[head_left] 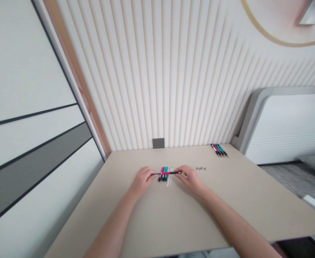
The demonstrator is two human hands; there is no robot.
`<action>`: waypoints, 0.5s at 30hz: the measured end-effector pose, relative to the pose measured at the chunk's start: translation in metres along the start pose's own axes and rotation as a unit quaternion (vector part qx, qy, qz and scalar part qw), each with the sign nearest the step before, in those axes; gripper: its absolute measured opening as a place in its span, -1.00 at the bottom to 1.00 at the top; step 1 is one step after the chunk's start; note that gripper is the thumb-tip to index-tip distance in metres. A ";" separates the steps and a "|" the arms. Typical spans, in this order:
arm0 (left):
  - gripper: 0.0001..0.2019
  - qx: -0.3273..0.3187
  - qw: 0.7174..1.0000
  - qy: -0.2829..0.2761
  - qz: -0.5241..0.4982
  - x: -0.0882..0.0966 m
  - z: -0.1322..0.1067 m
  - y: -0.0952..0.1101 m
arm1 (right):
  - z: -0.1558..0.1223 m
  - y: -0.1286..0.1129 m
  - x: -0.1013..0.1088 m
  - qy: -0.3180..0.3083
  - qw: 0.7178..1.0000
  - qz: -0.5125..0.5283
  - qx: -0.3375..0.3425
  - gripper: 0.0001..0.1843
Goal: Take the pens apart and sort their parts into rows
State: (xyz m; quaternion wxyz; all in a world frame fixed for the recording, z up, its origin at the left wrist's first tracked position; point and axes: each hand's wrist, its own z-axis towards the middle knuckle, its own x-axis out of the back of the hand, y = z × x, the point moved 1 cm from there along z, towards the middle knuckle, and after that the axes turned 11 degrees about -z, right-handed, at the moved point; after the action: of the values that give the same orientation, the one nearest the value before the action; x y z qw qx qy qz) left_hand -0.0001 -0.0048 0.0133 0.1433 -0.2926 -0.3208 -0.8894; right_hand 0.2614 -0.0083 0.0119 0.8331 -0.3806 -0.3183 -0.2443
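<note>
A pink-and-black pen (166, 173) is held level between my two hands over the table. My left hand (144, 178) pinches its dark left end, where a small pale band shows beside the pink part. The fingers of my right hand (189, 175) close on the black right end, close to the tip. Under the pen lie several pen barrels (163, 178) in pink, teal and black, side by side and partly covered by it. Just right of these are thin white sticks (169, 181), possibly pen refills, also partly covered.
Several small grey pieces (200, 168) lie in a row right of my right hand. Several pens (219, 151) rest side by side at the table's back right. The beige table (157, 218) meets a ribbed wall with a dark socket (158, 143); a bed headboard (289, 122) stands at right.
</note>
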 end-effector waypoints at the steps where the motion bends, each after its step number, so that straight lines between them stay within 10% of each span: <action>1: -0.86 -0.004 1.000 0.000 0.000 0.000 0.000 0.001 | 0.000 0.000 0.000 -0.003 1.000 -0.010 -0.001 -0.71; 9: -0.90 -0.037 0.999 -0.010 0.007 -0.005 0.000 -0.002 | -0.005 0.004 -0.009 -0.088 0.987 0.019 -0.131 -0.33; 15: -0.88 -0.003 1.000 0.012 -0.008 -0.002 0.000 -0.004 | 0.000 0.004 -0.005 -0.018 0.996 0.051 -0.074 -0.66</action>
State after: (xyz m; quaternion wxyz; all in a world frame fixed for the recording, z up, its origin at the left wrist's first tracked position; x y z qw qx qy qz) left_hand -0.0007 -0.0020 0.0100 0.1393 -0.2802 -0.3185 -0.8948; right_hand 0.2608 -0.0052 0.0060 0.8085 -0.4612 -0.2942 -0.2171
